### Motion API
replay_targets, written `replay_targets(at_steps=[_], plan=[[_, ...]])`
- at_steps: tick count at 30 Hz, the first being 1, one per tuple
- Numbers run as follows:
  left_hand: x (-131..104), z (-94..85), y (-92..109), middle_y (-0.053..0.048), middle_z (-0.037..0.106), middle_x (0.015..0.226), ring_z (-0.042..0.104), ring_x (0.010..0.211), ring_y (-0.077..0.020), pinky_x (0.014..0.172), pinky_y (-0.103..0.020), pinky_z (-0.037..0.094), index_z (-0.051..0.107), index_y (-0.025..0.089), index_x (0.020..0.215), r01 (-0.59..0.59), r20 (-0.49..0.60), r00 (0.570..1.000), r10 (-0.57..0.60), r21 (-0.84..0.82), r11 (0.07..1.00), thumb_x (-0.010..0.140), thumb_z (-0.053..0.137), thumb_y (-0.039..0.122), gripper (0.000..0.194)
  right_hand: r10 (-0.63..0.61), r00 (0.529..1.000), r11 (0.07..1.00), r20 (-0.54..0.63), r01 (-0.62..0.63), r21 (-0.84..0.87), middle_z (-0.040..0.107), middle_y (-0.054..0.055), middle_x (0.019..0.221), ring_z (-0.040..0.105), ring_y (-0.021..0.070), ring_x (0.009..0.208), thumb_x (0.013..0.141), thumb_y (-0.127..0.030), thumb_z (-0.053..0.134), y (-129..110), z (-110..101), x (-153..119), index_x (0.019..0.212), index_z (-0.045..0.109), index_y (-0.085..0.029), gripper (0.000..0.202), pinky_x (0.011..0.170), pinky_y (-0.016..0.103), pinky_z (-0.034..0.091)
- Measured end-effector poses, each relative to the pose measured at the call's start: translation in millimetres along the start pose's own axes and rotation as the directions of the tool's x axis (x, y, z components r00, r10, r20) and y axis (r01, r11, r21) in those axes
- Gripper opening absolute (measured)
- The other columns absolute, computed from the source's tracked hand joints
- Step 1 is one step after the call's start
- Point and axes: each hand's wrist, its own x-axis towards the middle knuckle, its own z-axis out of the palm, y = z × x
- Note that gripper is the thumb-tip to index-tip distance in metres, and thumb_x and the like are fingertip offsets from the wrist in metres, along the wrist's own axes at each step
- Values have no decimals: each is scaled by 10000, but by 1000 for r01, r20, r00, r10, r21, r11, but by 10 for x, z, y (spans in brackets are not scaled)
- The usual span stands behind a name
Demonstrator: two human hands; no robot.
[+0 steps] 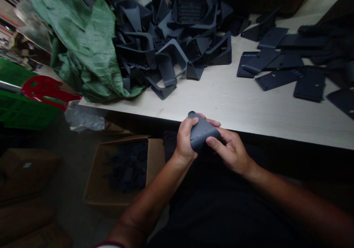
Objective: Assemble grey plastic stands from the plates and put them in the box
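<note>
Between my hands, just in front of the table's near edge, is a dark grey plastic bracket [203, 131] with a triangular side and a round hole at one corner. My left hand [186, 139] wraps around its left side, thumb lying on the flat face near the hole. My right hand [232, 148] grips the right, rounded edge, its thumb against the lower side and its fingers partly hidden behind the piece. On the table beyond lies a heap of similar dark brackets [174, 56], partly spilling from a green woven sack [83, 52].
Flat dark plates [309, 84] lie across the right of the white table [221, 93]. Below the table, at left, stands an open cardboard box [94, 178] with dark parts inside. Closed cartons [24, 174], a green crate [24, 108] and a red plastic piece [45, 89] are farther left.
</note>
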Motion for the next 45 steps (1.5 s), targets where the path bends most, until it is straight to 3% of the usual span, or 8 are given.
replay_targets(at_steps=[5,12,17,22,31,37,42,45], plan=[[-44,14,32,-119,825,919,764,921,-287,925,-419,570,651,193,972,-85,83,993,81,45,995,912,580,376,205,-31,999,998,34,33,-55,789,36,929,721,218,853,940,-462,797,-85,-77,-16,954,796,-189,274,830,328,570],[-126,23,90,-86,809,882,771,897,-285,971,-453,571,655,206,992,-107,58,993,106,16,994,882,610,398,226,-147,986,959,80,162,-234,769,104,1350,713,322,1253,897,-420,856,-7,-220,-92,1250,763,-220,417,1126,435,519],[-91,-42,252,-42,757,745,764,822,-248,962,-439,596,654,204,882,61,6,998,-60,-129,990,842,605,365,173,7,956,965,292,71,-254,799,84,1294,753,287,1188,1023,-400,708,-46,-429,-91,1303,778,-236,332,1071,409,560],[-110,-60,235,-35,744,721,756,773,-217,939,-410,613,671,199,833,169,-60,980,-188,-242,955,818,610,302,120,94,939,988,330,-48,-146,821,76,1252,775,280,1148,1025,-420,706,-120,-479,-142,1292,811,-237,341,1018,398,596],[-443,-94,21,-140,843,1007,804,1016,-354,897,-444,631,784,169,1122,-103,29,994,102,29,994,878,545,819,734,110,950,983,293,-147,107,827,82,1189,758,281,1135,967,-468,777,-89,-426,-201,1254,834,-217,386,1037,433,592],[-603,-142,55,-133,839,1158,773,1176,-362,1015,-441,616,813,182,1157,-131,44,991,124,269,954,826,866,399,399,60,936,971,347,-135,196,806,82,1209,768,240,1049,953,-550,771,-132,-221,-146,1168,853,-208,413,951,351,596],[-507,-137,251,-132,846,1133,776,1177,-377,1057,-450,605,852,180,1072,-108,-48,992,120,216,970,782,879,375,351,-64,932,986,358,114,-120,838,82,1154,771,305,1128,980,-607,701,-346,-278,135,1115,874,-249,419,1034,425,577],[-447,-164,343,-114,853,1079,792,1126,-366,1055,-439,596,862,199,991,-164,-98,977,187,203,965,714,900,354,320,-181,954,855,239,273,-441,845,115,1159,787,331,1107,997,-564,690,-620,-549,410,1116,875,-225,404,1009,444,588]])
